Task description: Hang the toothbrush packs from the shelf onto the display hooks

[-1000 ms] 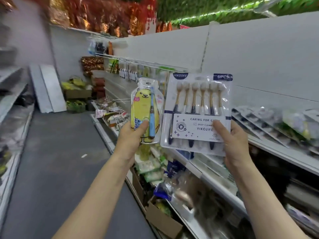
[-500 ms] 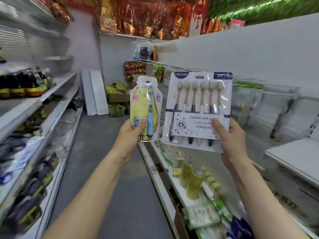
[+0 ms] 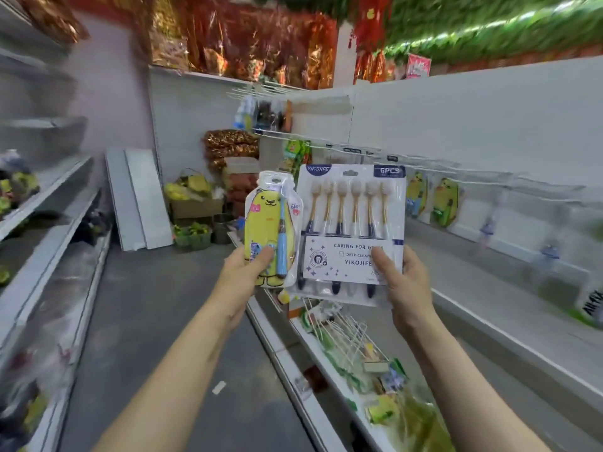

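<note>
Behind held packs: hooks; yellow packs.

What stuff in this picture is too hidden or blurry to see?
Head view:
- Label on the clear six-brush toothbrush pack: the right hand thumb covers some words.
- Yellow bear-shaped toothbrush pack: its bottom hides behind the left hand.
- Wire display hooks: blurred by motion.
- Goods on the left grey shelves: blurred.

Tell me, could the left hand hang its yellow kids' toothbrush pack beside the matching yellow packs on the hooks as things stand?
Probably not without stepping closer. The left hand grips the yellow pack, but the hanging yellow packs sit farther along to the right, and the six-piece pack in the right hand stands between them.
</note>
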